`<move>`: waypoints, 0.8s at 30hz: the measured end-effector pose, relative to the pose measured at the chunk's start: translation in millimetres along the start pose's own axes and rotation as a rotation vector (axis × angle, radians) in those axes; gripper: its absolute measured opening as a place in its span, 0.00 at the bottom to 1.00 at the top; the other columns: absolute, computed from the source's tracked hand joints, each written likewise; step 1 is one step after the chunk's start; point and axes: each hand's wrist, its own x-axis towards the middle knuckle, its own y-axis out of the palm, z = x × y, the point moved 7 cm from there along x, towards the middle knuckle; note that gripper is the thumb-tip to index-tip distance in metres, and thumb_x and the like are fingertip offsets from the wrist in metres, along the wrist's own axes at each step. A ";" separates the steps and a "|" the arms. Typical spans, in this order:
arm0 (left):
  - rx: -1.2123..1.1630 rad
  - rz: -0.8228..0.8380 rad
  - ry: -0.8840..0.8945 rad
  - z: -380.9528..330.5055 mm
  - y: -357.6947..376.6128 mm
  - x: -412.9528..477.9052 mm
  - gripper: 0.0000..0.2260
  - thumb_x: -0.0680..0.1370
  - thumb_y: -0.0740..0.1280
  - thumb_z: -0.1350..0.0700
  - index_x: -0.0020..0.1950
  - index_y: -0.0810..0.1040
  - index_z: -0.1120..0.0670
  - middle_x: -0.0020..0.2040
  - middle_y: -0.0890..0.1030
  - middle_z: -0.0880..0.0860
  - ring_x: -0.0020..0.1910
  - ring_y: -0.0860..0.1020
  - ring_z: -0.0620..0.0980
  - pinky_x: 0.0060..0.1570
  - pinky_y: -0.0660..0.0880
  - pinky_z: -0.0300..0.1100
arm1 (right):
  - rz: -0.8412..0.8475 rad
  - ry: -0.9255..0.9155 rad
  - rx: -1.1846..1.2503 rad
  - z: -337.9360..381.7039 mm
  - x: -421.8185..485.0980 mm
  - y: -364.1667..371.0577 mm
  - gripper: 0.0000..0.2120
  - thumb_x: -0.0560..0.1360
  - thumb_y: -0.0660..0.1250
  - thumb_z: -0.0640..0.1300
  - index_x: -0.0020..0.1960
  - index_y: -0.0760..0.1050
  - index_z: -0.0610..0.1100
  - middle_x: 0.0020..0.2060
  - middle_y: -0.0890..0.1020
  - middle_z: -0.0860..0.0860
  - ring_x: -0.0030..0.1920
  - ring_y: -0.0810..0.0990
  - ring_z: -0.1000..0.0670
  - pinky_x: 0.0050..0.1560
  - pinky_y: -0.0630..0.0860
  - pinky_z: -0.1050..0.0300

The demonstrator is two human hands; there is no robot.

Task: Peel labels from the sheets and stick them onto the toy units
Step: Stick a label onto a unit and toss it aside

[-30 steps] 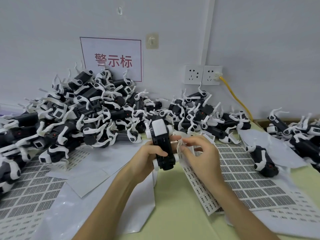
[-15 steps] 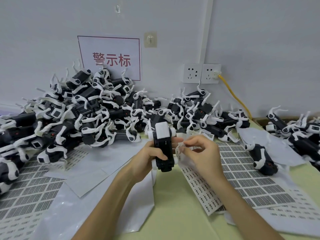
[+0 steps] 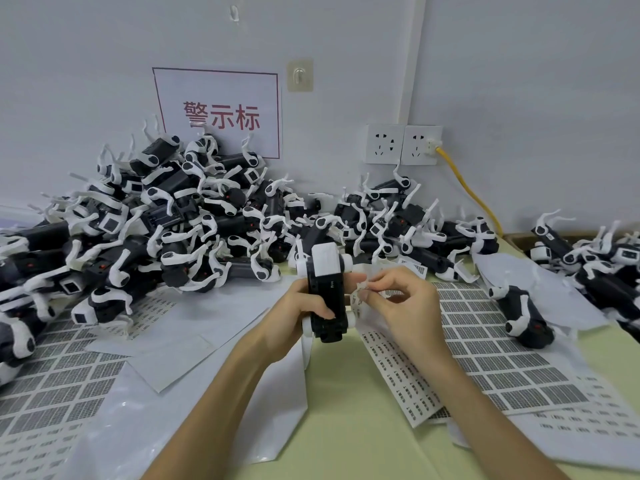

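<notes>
A black-and-white toy (image 3: pixel 325 289) is gripped in the left hand (image 3: pixel 294 317), with the thumb curled across its dark face. A small label (image 3: pixel 358 293) is pinched between thumb and forefinger of the right hand (image 3: pixel 405 306), just beside the toy's right edge; whether they touch cannot be told. Label sheets (image 3: pixel 485 344) are spread beneath and to the right of the right hand. A heap of toys (image 3: pixel 166 230) is piled beyond the left hand, and a lone toy (image 3: pixel 523 320) is laid to the right of the right hand.
</notes>
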 end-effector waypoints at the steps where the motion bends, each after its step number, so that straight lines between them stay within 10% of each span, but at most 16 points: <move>1: -0.004 -0.004 -0.001 0.5 0.2 0.6 0.30 0.62 0.66 0.62 0.65 0.83 0.56 0.64 0.84 0.58 0.64 0.81 0.58 0.62 0.79 0.52 | 0.000 0.004 -0.004 -0.5 0.2 -0.2 0.09 0.69 0.81 0.37 0.39 0.83 0.46 0.42 0.85 0.57 0.47 0.83 0.56 0.50 0.78 0.62; 14: -0.054 -0.046 0.011 -0.2 2.1 -0.4 0.28 0.66 0.63 0.63 0.64 0.85 0.49 0.54 0.85 0.55 0.50 0.82 0.51 0.43 0.80 0.41 | -0.029 -0.047 -0.067 5.7 -3.5 -1.1 0.08 0.72 0.79 0.37 0.46 0.87 0.48 0.43 0.86 0.59 0.48 0.84 0.58 0.50 0.79 0.66; 19: 0.033 -0.016 0.032 -2.7 6.0 -2.1 0.28 0.63 0.66 0.61 0.62 0.86 0.47 0.62 0.84 0.58 0.64 0.80 0.56 0.57 0.79 0.45 | -0.040 -0.098 -0.106 9.6 -4.0 -2.4 0.06 0.71 0.79 0.35 0.44 0.86 0.45 0.43 0.85 0.58 0.47 0.84 0.57 0.50 0.80 0.62; 24: 0.055 -0.027 0.019 1.2 4.3 -0.6 0.26 0.65 0.64 0.62 0.59 0.87 0.46 0.62 0.84 0.56 0.56 0.81 0.51 0.51 0.81 0.44 | -0.017 -0.156 -0.131 15.8 -4.2 -0.3 0.08 0.72 0.78 0.35 0.43 0.84 0.48 0.42 0.85 0.59 0.46 0.84 0.55 0.48 0.80 0.62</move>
